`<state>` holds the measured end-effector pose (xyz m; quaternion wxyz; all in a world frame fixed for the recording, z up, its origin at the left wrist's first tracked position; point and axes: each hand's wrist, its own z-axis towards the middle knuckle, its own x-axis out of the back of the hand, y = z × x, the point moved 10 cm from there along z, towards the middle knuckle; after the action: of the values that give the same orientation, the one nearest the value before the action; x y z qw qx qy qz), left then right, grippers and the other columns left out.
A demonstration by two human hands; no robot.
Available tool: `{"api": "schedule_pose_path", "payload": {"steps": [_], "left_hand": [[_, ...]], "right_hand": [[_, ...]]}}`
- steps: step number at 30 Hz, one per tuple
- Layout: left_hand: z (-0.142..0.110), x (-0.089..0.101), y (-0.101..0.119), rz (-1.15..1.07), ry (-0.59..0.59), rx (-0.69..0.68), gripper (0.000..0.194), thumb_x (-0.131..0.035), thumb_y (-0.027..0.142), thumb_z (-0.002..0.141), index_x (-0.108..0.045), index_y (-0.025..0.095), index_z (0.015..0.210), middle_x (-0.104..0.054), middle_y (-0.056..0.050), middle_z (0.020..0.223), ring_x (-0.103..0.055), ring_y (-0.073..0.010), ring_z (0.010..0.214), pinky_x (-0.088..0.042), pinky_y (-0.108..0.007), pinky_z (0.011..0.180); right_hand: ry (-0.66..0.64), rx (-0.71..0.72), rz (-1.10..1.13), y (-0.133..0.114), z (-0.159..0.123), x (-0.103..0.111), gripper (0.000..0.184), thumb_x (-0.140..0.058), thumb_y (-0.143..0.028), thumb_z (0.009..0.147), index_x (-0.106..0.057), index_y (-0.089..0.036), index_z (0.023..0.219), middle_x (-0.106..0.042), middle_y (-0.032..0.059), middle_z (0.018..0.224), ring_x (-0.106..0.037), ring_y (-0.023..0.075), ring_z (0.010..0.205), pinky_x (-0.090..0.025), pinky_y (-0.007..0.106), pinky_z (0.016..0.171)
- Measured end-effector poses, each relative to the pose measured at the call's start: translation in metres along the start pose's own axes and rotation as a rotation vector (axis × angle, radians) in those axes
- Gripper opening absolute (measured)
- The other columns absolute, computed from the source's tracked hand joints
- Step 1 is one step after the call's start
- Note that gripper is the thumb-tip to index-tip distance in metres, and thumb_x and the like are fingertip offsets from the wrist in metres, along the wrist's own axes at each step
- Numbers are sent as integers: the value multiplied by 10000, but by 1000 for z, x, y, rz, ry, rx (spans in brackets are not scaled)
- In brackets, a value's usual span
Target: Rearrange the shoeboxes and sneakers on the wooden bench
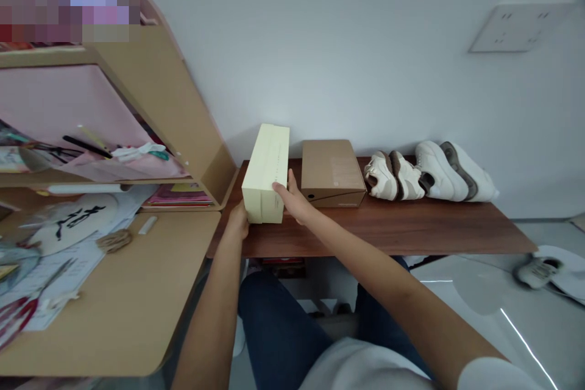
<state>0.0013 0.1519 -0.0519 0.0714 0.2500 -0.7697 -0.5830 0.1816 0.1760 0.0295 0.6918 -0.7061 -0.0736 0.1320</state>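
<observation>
A pale yellow box [267, 161] is held between my two hands above the left end of a dark wooden shelf [388, 228]. At the box's lower left corner is my left hand [237, 221], its fingers partly hidden behind and under the box. My right hand [295, 198] grips the right side, with the thumb on the near top edge. Just right of it lies a closed brown cardboard box [333, 170], apart from the yellow one.
Beige-and-white sneakers [384, 177] and white shoes [441, 170] line the shelf's right half. To the left stands a tan desk [169, 292] with red-handled scissors [31, 304] and papers. Another shoe [539, 271] is at the lower right. A socket plate [521, 27] is on the wall.
</observation>
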Motion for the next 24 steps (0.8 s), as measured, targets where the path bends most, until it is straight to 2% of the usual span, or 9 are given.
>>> {"api": "schedule_pose_path", "payload": {"steps": [4, 7, 11, 14, 16, 20, 22, 24], "left_hand": [[-4, 7, -20, -75, 36, 148, 275, -693, 409, 798, -696, 198, 973, -749, -108, 959, -706, -259, 993, -588, -381, 813], [-12, 5, -23, -201, 8, 202, 251, -606, 426, 856, -660, 234, 1008, -731, -89, 1033, -697, -247, 1009, -579, -427, 841], [-19, 3, 5, -323, -61, 132, 343, -556, 501, 860, -633, 269, 1102, -690, -97, 1185, -651, -308, 1108, -548, -561, 868], [-21, 12, 34, -363, -43, 39, 334, -576, 459, 850, -627, 276, 1126, -681, -73, 1210, -624, -302, 1146, -545, -558, 889], [-21, 21, 53, -368, -10, -16, 303, -577, 424, 853, -635, 268, 1106, -686, -57, 1194, -618, -284, 1148, -554, -521, 898], [-19, 41, 82, -370, 82, -110, 269, -587, 364, 846, -648, 243, 1079, -711, -44, 1100, -638, -257, 1091, -580, -441, 868], [-16, 50, 92, -380, 130, -160, 271, -613, 323, 824, -647, 222, 1074, -719, -46, 1049, -657, -239, 1032, -589, -399, 839], [-13, 58, 97, -389, 171, -213, 266, -633, 275, 803, -642, 195, 1057, -721, -49, 1009, -669, -211, 972, -588, -352, 817]], "right_hand": [[31, 45, -36, -7, -10, 21, 802, -522, -600, 907, -174, -325, 1575, -344, 25, 1597, -429, 256, 1394, -394, 543, 1113], [-2, 46, -4, -7, -14, 24, 771, -488, -618, 922, -162, -362, 1572, -326, 26, 1604, -466, 267, 1362, -463, 549, 1053], [-55, 55, 101, -8, -16, 21, 729, -412, -644, 946, -137, -389, 1570, -268, 28, 1627, -470, 264, 1356, -535, 515, 984], [-68, 93, 111, -13, -17, 19, 712, -413, -664, 937, -193, -396, 1559, -187, 11, 1654, -385, 278, 1423, -525, 520, 998], [-65, 119, 40, -15, -17, 18, 718, -439, -681, 919, -252, -386, 1547, -127, -1, 1667, -293, 292, 1476, -470, 538, 1057], [-58, 178, -188, -13, -14, 14, 811, -521, -723, 855, -331, -322, 1534, -110, 7, 1670, -100, 271, 1536, -201, 512, 1220], [-97, 208, -237, -7, -11, 7, 877, -525, -746, 834, -306, -287, 1549, -149, 24, 1663, -120, 247, 1534, -134, 461, 1243], [-135, 225, -249, 3, -9, 0, 917, -511, -764, 827, -278, -265, 1560, -204, 35, 1648, -173, 237, 1524, -130, 437, 1249]]}}
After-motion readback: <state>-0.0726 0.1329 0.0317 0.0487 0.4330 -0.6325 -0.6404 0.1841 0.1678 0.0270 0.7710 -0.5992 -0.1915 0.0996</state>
